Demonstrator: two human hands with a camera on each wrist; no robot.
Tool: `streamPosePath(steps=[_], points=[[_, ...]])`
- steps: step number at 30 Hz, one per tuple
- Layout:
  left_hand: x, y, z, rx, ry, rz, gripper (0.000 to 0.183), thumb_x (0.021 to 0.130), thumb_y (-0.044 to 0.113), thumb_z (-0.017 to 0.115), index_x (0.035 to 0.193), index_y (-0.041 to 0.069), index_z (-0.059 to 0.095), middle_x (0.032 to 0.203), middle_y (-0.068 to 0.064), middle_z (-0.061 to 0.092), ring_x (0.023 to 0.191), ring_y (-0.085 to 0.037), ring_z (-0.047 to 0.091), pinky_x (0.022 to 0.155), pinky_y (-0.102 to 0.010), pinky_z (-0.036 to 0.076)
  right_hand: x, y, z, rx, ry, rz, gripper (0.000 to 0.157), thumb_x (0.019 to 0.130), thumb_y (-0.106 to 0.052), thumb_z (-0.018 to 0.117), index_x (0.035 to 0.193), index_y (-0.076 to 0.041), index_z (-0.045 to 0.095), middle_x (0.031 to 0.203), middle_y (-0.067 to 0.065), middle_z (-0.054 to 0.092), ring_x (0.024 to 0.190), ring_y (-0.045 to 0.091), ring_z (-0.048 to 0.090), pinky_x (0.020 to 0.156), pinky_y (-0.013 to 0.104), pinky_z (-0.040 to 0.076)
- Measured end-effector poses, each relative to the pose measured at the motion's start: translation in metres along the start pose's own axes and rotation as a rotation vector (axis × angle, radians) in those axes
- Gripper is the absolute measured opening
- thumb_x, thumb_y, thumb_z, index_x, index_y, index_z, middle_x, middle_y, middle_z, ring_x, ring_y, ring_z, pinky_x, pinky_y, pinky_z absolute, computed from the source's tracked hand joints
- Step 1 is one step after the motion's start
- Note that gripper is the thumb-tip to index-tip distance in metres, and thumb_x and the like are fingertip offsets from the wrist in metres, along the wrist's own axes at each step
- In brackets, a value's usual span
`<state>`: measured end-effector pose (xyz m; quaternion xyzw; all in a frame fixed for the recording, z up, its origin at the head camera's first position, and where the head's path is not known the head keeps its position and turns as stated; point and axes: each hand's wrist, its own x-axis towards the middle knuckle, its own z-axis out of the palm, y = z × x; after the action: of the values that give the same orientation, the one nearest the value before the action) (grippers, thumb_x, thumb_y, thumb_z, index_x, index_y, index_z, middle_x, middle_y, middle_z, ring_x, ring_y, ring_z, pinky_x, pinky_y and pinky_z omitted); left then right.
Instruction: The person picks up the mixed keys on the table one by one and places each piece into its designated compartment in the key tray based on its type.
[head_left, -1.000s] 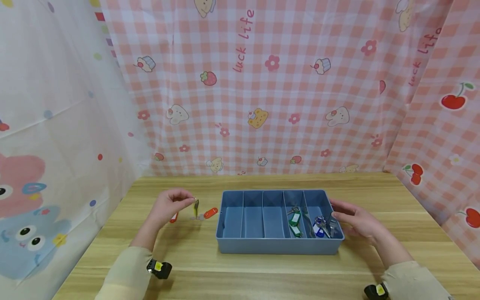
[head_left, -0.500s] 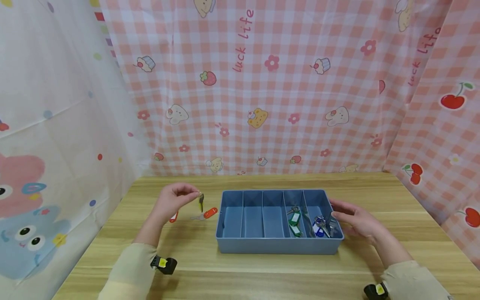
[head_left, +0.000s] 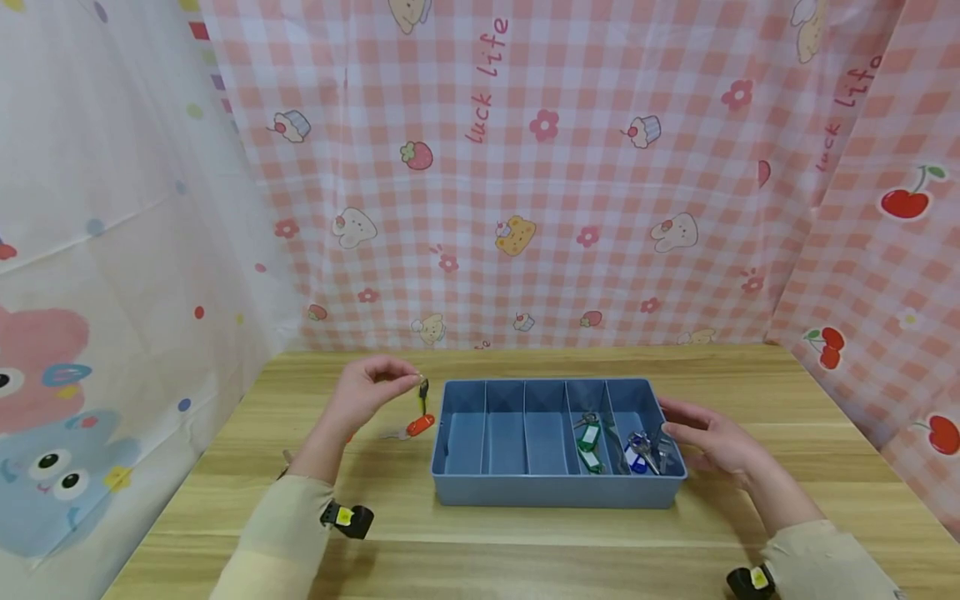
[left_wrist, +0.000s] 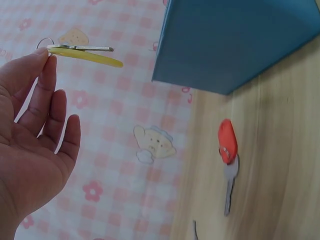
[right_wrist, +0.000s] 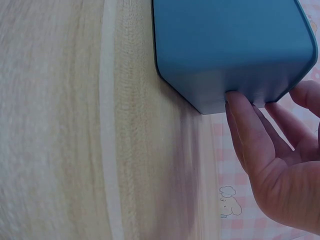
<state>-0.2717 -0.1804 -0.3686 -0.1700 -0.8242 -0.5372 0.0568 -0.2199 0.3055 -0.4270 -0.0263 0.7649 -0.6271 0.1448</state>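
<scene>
My left hand (head_left: 367, 392) pinches the ring of a key with a yellow tag (left_wrist: 90, 56), which hangs in the air just left of the blue compartment tray (head_left: 558, 492). Below it on the table lies a key with a red tag (head_left: 421, 426). My right hand (head_left: 708, 433) holds the tray's right end, fingers against the outer wall and thumb at the rim. Green-tagged keys (head_left: 590, 437) lie in the fourth compartment from the left, blue-tagged keys (head_left: 637, 457) in the rightmost. The three left compartments hold nothing.
Another key (head_left: 287, 461) lies beside my left wrist, partly hidden by the arm. A bit of a second red tag (head_left: 350, 438) shows behind that wrist. A checked cloth (head_left: 555, 250) hangs along the table's back edge.
My left hand has moved right and slightly up, carrying the yellow-tagged key over toward the tray's left side. The key by my left wrist has come into sight. My right hand stays put.
</scene>
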Motion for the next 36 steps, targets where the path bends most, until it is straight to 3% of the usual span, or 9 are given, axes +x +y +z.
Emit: streamPosePath(steps=[16,36], points=[[0.014,0.013,0.026,-0.046,-0.043,0.085,0.012,0.089,0.011,0.075,0.095,0.001,0.075,0.093,-0.006,0.07,0.086,-0.022,0.062,0.075,-0.03,0.052,0.0,0.0,0.0,-0.008,-0.001,0.002,0.066,0.102,-0.02,0.058,0.153,0.003,0.025,0.154,0.032,0.025,0.118,0.022,0.054,0.095,0.05,0.049],[0.034,0.04,0.067,-0.108,-0.095,0.125,0.012,0.089,0.016,0.076,0.096,0.006,0.076,0.096,-0.002,0.07,0.09,-0.022,0.061,0.075,-0.035,0.052,-0.001,-0.001,0.0,-0.015,-0.005,0.002,0.066,0.102,-0.021,0.058,0.153,0.004,0.024,0.154,0.032,0.025,0.116,0.02,0.056,0.095,0.05,0.048]])
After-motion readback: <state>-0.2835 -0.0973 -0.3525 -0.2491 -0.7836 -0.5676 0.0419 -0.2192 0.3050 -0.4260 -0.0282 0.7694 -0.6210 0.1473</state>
